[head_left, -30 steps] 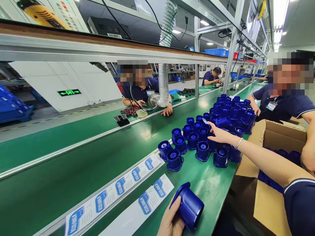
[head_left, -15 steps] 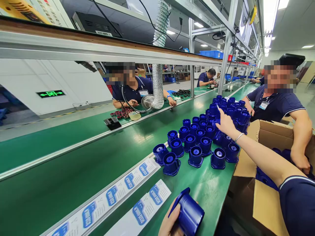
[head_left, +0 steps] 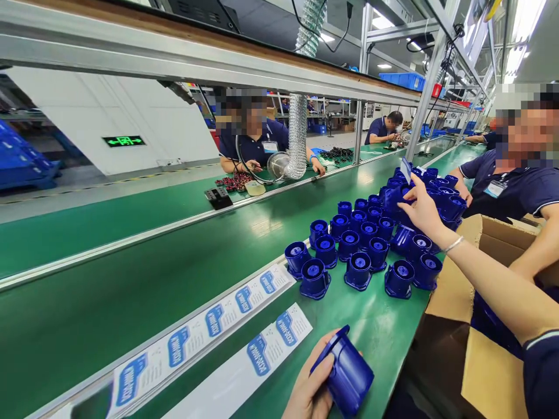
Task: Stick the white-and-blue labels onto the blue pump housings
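Observation:
My left hand [head_left: 309,391] is at the bottom edge, closed round a blue plastic housing [head_left: 350,372] that lies tilted just above the bench. My right hand [head_left: 423,213] reaches out over a crowd of the same blue housings [head_left: 358,269] standing on the green bench. Its fingers pinch a small white and blue label [head_left: 406,170], held up above the far housings. Two strips of printed labels [head_left: 209,326] [head_left: 266,352] lie flat on the bench to the left of my left hand.
An open cardboard box [head_left: 484,366] with more blue parts stands at the right; a co-worker [head_left: 515,186] beside it has an arm behind it. Across the green conveyor belt [head_left: 131,291] sits another person [head_left: 257,148] by a silver duct hose [head_left: 299,139].
My right hand has lifted from the near housings to higher over the far ones, with the label raised. My left hand keeps hold of its housing.

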A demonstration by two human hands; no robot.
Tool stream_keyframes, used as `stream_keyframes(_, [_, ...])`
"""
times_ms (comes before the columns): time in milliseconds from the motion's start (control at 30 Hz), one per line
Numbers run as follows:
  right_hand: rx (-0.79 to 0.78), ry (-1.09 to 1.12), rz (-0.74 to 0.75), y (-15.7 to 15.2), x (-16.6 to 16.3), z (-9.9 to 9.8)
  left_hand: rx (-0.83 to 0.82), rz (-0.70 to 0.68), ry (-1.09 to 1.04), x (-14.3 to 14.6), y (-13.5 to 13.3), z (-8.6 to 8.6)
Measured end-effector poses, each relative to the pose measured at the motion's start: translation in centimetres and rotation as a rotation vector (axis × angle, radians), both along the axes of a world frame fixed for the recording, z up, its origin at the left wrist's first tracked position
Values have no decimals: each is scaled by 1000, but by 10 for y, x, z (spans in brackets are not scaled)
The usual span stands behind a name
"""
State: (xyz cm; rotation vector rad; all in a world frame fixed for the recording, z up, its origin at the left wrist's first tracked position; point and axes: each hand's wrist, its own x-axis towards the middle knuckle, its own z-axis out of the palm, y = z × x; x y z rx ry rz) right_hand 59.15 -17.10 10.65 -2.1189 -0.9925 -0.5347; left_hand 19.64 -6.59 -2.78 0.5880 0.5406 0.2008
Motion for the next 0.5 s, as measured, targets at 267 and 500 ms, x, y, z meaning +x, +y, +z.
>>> stream_keyframes(267, [-314,15,812,11,-157,-30,8,-38,-12,1,1,0])
stream_keyframes(500, [-479,-82,778,27,-164,-64,53,-72,15,0,5,-8])
